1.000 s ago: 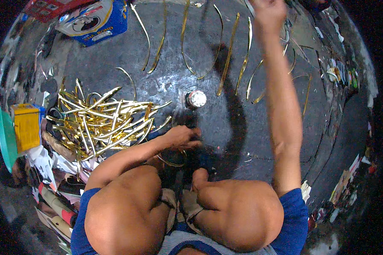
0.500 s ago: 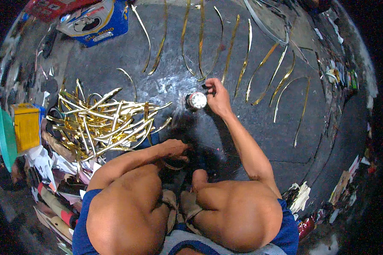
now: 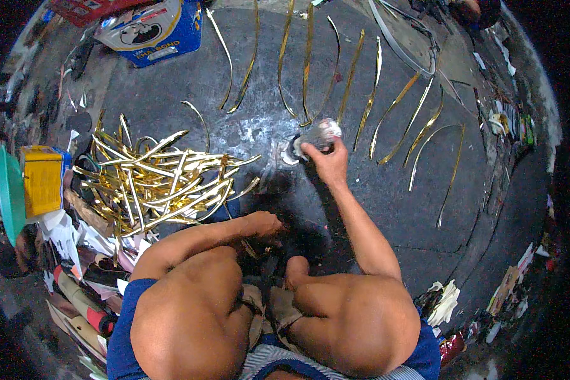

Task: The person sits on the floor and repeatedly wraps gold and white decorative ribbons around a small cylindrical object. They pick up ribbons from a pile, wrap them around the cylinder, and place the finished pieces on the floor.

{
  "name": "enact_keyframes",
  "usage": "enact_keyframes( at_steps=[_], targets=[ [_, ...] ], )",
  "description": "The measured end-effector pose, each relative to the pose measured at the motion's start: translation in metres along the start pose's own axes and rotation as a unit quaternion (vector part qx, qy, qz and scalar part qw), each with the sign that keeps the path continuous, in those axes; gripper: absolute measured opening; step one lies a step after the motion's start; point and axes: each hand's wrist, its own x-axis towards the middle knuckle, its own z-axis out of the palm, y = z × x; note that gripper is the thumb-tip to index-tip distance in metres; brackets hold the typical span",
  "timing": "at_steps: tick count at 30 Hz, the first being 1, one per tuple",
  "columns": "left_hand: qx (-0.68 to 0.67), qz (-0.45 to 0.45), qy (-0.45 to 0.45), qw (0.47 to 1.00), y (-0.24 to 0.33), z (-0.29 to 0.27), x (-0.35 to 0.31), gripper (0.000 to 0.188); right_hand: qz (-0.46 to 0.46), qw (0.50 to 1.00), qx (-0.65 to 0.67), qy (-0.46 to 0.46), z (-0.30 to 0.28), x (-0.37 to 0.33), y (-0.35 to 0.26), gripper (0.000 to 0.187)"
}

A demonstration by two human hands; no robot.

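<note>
In the head view, the left hand (image 3: 264, 225) is loosely curled just off the lower right of the heap of gold strips (image 3: 164, 180), and whether it pinches anything cannot be told. Farther out, right of that heap, the right hand (image 3: 330, 163) is the nearer one to a small whitish container (image 3: 323, 132), pinching it, blurred, with its long axis tilted up and away from the heap. Beyond, up and right of the heap, a row of separate gold strips (image 3: 377, 63) lies on the dark floor (image 3: 392, 202), mostly lengthwise away from the hands.
</note>
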Motion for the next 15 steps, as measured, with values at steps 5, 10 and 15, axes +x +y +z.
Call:
enact_keyframes(
  at_steps=[5, 10, 15],
  targets=[
    [-0.082, 0.051, 0.148, 0.984, 0.006, -0.022, -0.019, 0.030, 0.101, 0.953, 0.282, 0.040, -0.034, 0.015, 0.003, 0.044],
    [-0.417, 0.121, 0.446, 0.783, 0.042, -0.091, -0.054, 0.047, 0.101, 0.941, 0.312, 0.085, -0.073, 0.018, -0.020, 0.037],
    [-0.567, 0.137, 0.445, 0.680, 0.049, -0.143, -0.070, 0.059, 0.018, 0.952, 0.296, 0.074, -0.077, 0.009, -0.045, 0.042]
  ],
)
